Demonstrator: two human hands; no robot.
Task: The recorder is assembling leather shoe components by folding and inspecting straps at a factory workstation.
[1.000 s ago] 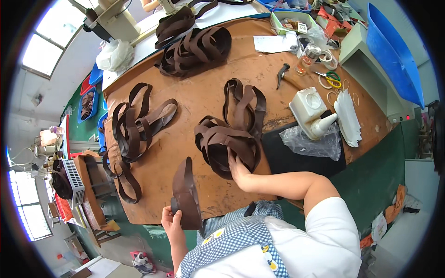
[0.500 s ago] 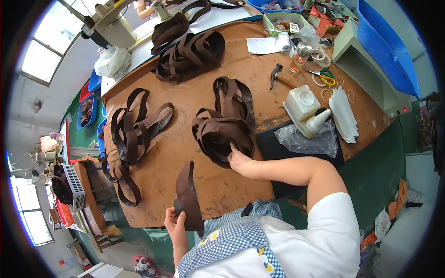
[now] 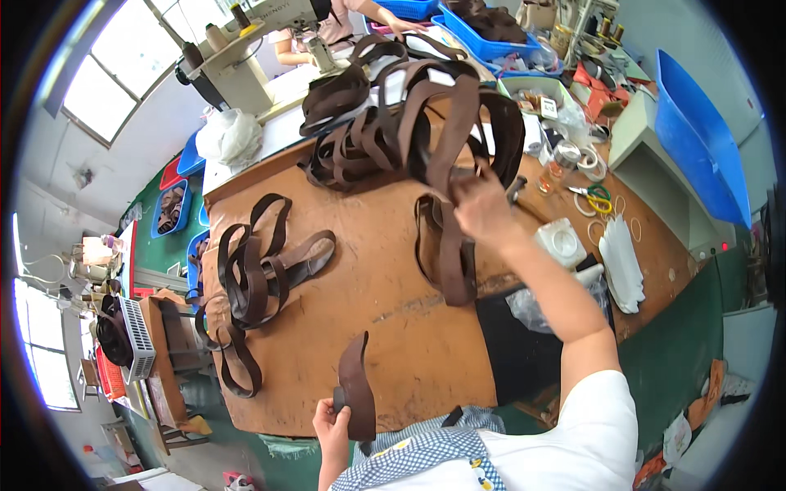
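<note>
My left hand (image 3: 331,424), near the front edge of the table (image 3: 368,286), pinches a short, broad brown strip (image 3: 358,391) that stands up with a curved end. Something small and dark sits against the strip by my fingers. Out over the far part of the table, my right hand (image 3: 485,211) is closed on a bundle of brown straps (image 3: 458,110), lifted with its wide loops spread. Part of the strapping hangs down below this hand. To the left lie several looped brown straps (image 3: 258,278), apart from both hands.
More strap bundles (image 3: 352,151) lie at the back edge. Beyond stands a sewing machine (image 3: 323,53) with a co-worker's hand (image 3: 401,26) nearby. At the right are a white bottle (image 3: 561,241), green-and-yellow-handled scissors (image 3: 596,196), a glass jar (image 3: 559,166) and a black mat (image 3: 516,348).
My right hand has raised the strap bundle off the table and carried it away from me, toward the back. My left hand keeps the brown strip. The view has shifted.
</note>
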